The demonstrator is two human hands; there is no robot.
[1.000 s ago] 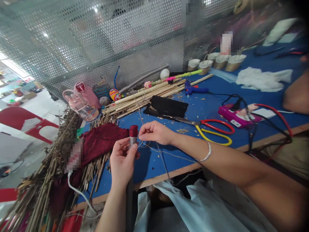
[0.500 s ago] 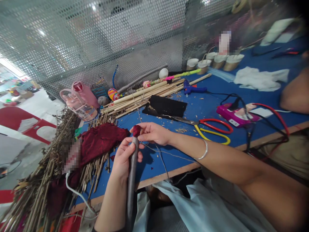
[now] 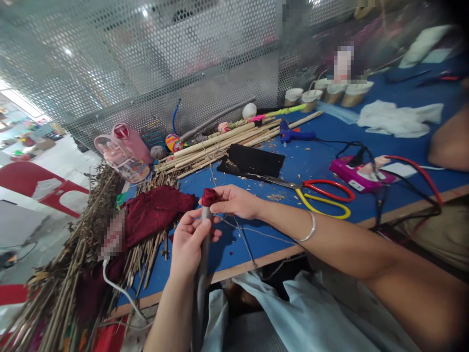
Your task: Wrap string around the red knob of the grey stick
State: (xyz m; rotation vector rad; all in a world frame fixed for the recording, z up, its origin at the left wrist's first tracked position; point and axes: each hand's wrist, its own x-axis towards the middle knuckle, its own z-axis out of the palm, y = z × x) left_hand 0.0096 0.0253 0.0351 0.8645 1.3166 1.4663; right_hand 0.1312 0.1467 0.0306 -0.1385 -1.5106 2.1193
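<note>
Before a perforated metal screen (image 3: 176,73), at a blue tabletop (image 3: 308,164), the left hand (image 3: 187,247) is gripping a grey stick (image 3: 202,283) below its top, loosely curled, while the right hand (image 3: 240,201), nearly closed, is pinching the dark-red cloth tip (image 3: 208,196), maroon fabric (image 3: 157,215) lying nearby.

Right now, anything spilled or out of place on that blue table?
Yes: pale chips lie scattered around the scissors and black sheet, like uncleared debris. A tiny dark-red scrap also sits loose near the front edge of the table. Nothing looks plainly damaged.
</note>
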